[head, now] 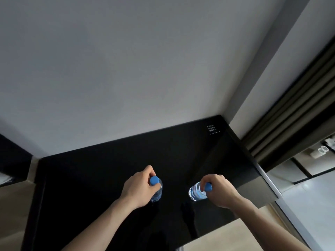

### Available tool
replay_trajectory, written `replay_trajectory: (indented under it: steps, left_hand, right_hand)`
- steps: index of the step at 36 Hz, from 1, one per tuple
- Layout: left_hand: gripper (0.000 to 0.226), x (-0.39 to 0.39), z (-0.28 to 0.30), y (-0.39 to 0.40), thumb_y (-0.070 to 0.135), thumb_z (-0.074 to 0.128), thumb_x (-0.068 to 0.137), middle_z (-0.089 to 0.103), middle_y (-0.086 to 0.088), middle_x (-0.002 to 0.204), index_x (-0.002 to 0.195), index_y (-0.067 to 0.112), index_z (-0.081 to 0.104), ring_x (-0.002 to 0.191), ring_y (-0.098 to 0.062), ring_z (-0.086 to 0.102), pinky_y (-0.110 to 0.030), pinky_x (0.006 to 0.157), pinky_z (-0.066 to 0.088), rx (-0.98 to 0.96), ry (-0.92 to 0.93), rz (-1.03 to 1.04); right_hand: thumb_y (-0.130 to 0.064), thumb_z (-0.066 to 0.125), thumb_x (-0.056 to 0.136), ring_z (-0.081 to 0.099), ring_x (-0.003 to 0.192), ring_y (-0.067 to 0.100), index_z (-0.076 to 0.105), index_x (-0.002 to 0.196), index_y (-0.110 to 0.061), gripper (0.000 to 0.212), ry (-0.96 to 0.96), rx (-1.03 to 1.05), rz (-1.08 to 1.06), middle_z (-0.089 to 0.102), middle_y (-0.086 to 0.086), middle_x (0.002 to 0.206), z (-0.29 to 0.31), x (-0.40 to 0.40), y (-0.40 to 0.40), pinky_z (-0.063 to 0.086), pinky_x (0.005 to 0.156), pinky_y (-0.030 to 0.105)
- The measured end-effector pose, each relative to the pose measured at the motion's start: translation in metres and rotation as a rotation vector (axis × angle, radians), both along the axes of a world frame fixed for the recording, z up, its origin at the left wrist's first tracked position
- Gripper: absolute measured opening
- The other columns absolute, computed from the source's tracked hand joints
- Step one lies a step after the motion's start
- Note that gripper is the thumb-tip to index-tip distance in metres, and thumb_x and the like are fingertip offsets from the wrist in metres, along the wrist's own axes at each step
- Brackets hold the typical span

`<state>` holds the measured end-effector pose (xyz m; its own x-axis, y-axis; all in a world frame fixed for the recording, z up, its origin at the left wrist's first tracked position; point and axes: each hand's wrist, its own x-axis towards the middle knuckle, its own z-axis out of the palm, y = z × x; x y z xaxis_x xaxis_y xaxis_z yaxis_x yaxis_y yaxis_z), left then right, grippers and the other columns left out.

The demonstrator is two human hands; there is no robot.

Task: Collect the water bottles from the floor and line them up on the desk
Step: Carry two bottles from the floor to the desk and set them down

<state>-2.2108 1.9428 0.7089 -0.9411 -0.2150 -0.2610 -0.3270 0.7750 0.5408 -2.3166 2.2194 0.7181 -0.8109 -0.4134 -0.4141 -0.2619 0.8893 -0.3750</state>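
Observation:
Two clear water bottles with blue caps are over the glossy black desk [112, 171]. My left hand [138, 188] grips the left bottle [157, 192] at its neck, just under the cap; the bottle stands upright. My right hand [218, 190] holds the right bottle [196, 192] by its cap and neck; this bottle is tilted, its base pointing left. Whether either base touches the desk I cannot tell. The two bottles are about a hand's width apart.
A grey wall rises behind the desk. A small white printed label [211, 128] sits at the desk's far right corner. Dark curtains [297, 109] hang at the right, with pale floor [311, 201] below them. Beige floor [224, 236] shows at the desk's near edge.

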Motion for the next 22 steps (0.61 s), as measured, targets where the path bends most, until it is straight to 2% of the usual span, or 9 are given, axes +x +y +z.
replay_trajectory:
  steps: [6, 9, 13, 16, 18, 22]
  left_hand:
    - [0.028, -0.014, -0.016, 0.005, 0.050, 0.066, 0.088, 0.063, 0.013, 0.079, 0.088, 0.043, 0.039, 0.064, -0.003, 0.063, -0.016, 0.050, 0.040, -0.010, -0.019, -0.038]
    - [0.028, -0.020, -0.022, 0.008, 0.050, 0.066, 0.088, 0.062, 0.016, 0.082, 0.089, 0.043, 0.038, 0.067, -0.003, 0.063, -0.017, 0.051, 0.042, -0.014, -0.032, -0.030]
    - [0.027, -0.032, -0.029, 0.012, 0.051, 0.065, 0.089, 0.062, 0.017, 0.084, 0.092, 0.042, 0.039, 0.070, -0.002, 0.064, -0.018, 0.054, 0.048, -0.026, -0.033, -0.023]
    - [0.027, -0.043, -0.030, 0.016, 0.051, 0.064, 0.090, 0.062, 0.015, 0.084, 0.092, 0.041, 0.040, 0.070, -0.002, 0.064, -0.018, 0.053, 0.048, -0.037, -0.027, -0.007]
    - [0.027, -0.050, -0.031, 0.018, 0.050, 0.064, 0.090, 0.062, 0.015, 0.083, 0.092, 0.040, 0.040, 0.070, -0.002, 0.064, -0.019, 0.053, 0.050, -0.049, -0.026, 0.009]
    - [0.027, -0.072, -0.034, 0.028, 0.050, 0.065, 0.090, 0.063, 0.014, 0.084, 0.093, 0.041, 0.040, 0.070, -0.002, 0.064, -0.019, 0.055, 0.054, -0.076, -0.027, 0.057]
  right_hand:
    - [-0.008, 0.047, 0.062, 0.059, 0.081, 0.007, 0.058, 0.069, -0.041, 0.035, 0.024, -0.010, -0.073, 0.063, -0.015, 0.084, -0.008, -0.001, 0.010, 0.052, 0.067, 0.029]
    - [-0.014, 0.057, 0.069, 0.059, 0.087, 0.006, 0.062, 0.084, -0.042, 0.032, 0.033, -0.031, -0.080, 0.063, -0.019, 0.093, -0.013, 0.000, 0.011, 0.051, 0.072, 0.025]
    - [-0.032, 0.064, 0.084, 0.060, 0.091, 0.005, 0.066, 0.106, -0.040, 0.023, 0.106, -0.045, -0.030, 0.054, -0.023, 0.107, -0.019, -0.010, 0.012, 0.048, 0.074, 0.021]
    - [-0.041, 0.064, 0.087, 0.061, 0.086, 0.008, 0.069, 0.102, -0.036, 0.017, 0.107, -0.050, -0.045, 0.052, -0.019, 0.105, -0.021, -0.025, 0.013, 0.050, 0.073, 0.023]
    - [-0.044, 0.065, 0.084, 0.060, 0.084, 0.008, 0.069, 0.099, -0.036, 0.018, 0.075, -0.057, -0.056, 0.051, -0.018, 0.101, -0.022, -0.034, 0.015, 0.046, 0.067, 0.019]
    - [-0.041, 0.067, 0.083, 0.059, 0.080, 0.004, 0.066, 0.088, -0.036, 0.008, 0.039, -0.105, 0.010, 0.053, -0.017, 0.096, -0.025, -0.061, 0.020, 0.044, 0.059, 0.016]
